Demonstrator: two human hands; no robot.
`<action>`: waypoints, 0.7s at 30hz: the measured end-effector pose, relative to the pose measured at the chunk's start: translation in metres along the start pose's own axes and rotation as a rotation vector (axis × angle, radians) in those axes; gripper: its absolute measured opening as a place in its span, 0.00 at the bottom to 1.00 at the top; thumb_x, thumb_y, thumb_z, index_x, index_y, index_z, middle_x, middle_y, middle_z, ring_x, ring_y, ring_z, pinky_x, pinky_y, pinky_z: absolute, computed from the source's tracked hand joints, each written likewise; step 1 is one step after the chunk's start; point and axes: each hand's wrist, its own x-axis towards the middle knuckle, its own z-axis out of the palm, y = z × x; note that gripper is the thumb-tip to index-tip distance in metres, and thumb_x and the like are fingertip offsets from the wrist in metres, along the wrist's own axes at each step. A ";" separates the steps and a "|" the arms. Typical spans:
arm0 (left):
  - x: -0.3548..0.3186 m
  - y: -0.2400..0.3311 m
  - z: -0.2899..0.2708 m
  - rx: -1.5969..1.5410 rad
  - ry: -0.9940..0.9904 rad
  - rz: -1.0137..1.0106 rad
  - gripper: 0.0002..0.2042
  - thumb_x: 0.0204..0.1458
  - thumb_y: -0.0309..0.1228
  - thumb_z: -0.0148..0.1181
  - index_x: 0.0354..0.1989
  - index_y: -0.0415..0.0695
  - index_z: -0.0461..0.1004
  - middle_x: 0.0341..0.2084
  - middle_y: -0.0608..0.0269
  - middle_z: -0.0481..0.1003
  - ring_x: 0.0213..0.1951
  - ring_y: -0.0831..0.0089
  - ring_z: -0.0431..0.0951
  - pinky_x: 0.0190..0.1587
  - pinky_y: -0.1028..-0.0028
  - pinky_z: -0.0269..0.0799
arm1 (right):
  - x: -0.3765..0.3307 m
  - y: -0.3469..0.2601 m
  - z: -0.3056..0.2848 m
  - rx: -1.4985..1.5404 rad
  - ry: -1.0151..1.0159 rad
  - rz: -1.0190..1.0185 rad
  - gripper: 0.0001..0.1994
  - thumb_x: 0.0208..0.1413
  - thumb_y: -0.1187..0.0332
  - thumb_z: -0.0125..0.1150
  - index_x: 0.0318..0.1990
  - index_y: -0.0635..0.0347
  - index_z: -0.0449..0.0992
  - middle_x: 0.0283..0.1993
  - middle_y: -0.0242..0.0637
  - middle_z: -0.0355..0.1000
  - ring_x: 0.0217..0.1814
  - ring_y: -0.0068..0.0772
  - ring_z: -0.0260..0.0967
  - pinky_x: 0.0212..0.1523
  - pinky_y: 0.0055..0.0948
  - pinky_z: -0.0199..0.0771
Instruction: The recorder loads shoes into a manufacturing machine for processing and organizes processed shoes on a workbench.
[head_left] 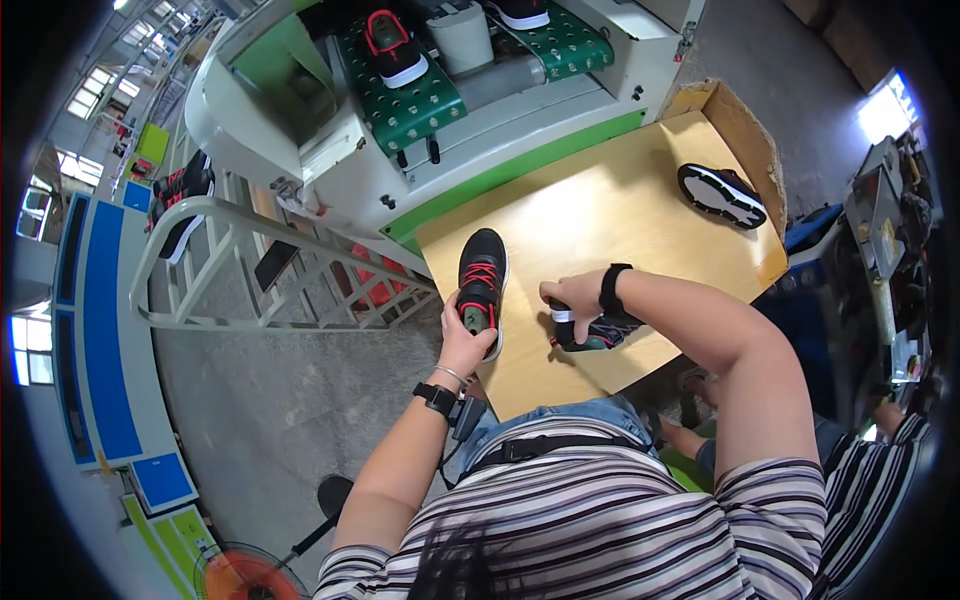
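Observation:
My left hand (466, 338) is closed around the heel end of a black sneaker (482, 262) with red laces. That sneaker lies upright along the left edge of the wooden tabletop (560, 220), its toe pointing away from me. To its right, my right hand (578, 300) grips a second dark sneaker (602, 334) by its white-edged end, and this one looks tilted on its side close to my body. Much of it is hidden under my hand and wrist. A third black sneaker (722, 196) rests at the far right of the tabletop, its white sole turned toward me.
Beyond the tabletop stands a pale machine (520, 125) with a green perforated conveyor (425, 112) carrying a red-trimmed sneaker (392, 50). Left is a metal rack (215, 255) with more shoes. Cardboard (742, 125) borders the far right corner. Another person's striped clothing (885, 490) shows at lower right.

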 end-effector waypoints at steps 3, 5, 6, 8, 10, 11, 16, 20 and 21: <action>0.002 0.004 0.002 -0.014 0.001 0.001 0.43 0.38 0.30 0.66 0.66 0.38 0.51 0.57 0.40 0.59 0.61 0.47 0.61 0.65 0.60 0.58 | -0.036 0.013 0.001 -0.077 0.455 -0.052 0.42 0.30 0.61 0.81 0.57 0.54 0.64 0.50 0.51 0.69 0.53 0.58 0.68 0.52 0.44 0.71; 0.000 0.001 0.000 -0.032 0.018 -0.012 0.43 0.38 0.29 0.66 0.66 0.38 0.51 0.57 0.40 0.59 0.60 0.46 0.62 0.64 0.61 0.58 | -0.075 0.004 -0.008 -0.008 0.836 -0.071 0.38 0.34 0.62 0.78 0.57 0.55 0.66 0.50 0.51 0.67 0.54 0.58 0.66 0.55 0.43 0.69; -0.001 -0.001 -0.003 -0.016 0.030 -0.009 0.43 0.37 0.28 0.66 0.65 0.39 0.51 0.57 0.41 0.58 0.60 0.46 0.62 0.64 0.61 0.58 | -0.094 -0.003 -0.009 0.064 1.026 -0.102 0.37 0.36 0.62 0.77 0.57 0.56 0.66 0.49 0.52 0.66 0.55 0.57 0.64 0.56 0.42 0.68; -0.002 -0.002 -0.005 -0.020 0.022 -0.025 0.43 0.37 0.28 0.66 0.66 0.39 0.51 0.57 0.41 0.58 0.60 0.46 0.62 0.64 0.61 0.59 | -0.114 -0.010 0.009 0.125 1.413 -0.191 0.36 0.37 0.65 0.77 0.56 0.60 0.65 0.53 0.50 0.61 0.56 0.54 0.62 0.58 0.41 0.65; -0.003 0.000 -0.007 0.023 -0.032 -0.009 0.46 0.36 0.28 0.67 0.67 0.41 0.48 0.58 0.41 0.57 0.61 0.47 0.61 0.65 0.61 0.58 | -0.107 -0.006 0.046 0.123 1.752 -0.174 0.37 0.38 0.67 0.76 0.57 0.61 0.61 0.54 0.50 0.59 0.57 0.53 0.60 0.60 0.43 0.62; -0.003 0.004 -0.010 0.006 -0.071 -0.007 0.46 0.37 0.28 0.67 0.68 0.41 0.47 0.59 0.40 0.56 0.62 0.47 0.60 0.66 0.61 0.57 | -0.096 -0.006 0.067 0.206 1.820 -0.101 0.39 0.39 0.67 0.76 0.59 0.62 0.59 0.55 0.49 0.58 0.59 0.53 0.58 0.62 0.44 0.59; -0.002 0.008 -0.012 0.032 -0.153 0.028 0.47 0.38 0.28 0.65 0.69 0.39 0.44 0.61 0.39 0.54 0.64 0.46 0.58 0.67 0.61 0.55 | -0.058 -0.003 0.156 0.297 1.737 0.058 0.45 0.38 0.68 0.77 0.63 0.63 0.55 0.59 0.53 0.58 0.64 0.54 0.56 0.64 0.44 0.60; -0.005 0.006 0.003 0.008 -0.081 0.036 0.46 0.39 0.26 0.61 0.69 0.37 0.43 0.61 0.38 0.54 0.63 0.45 0.59 0.67 0.61 0.54 | -0.064 0.001 0.157 0.779 1.483 0.101 0.45 0.38 0.66 0.77 0.64 0.65 0.56 0.57 0.53 0.61 0.63 0.53 0.60 0.62 0.42 0.63; -0.005 0.009 0.010 -0.005 -0.046 0.001 0.46 0.39 0.26 0.61 0.69 0.37 0.43 0.61 0.38 0.54 0.62 0.46 0.59 0.67 0.61 0.55 | -0.065 0.008 0.156 0.790 1.369 0.102 0.44 0.39 0.66 0.77 0.64 0.66 0.57 0.57 0.53 0.63 0.61 0.52 0.62 0.61 0.40 0.65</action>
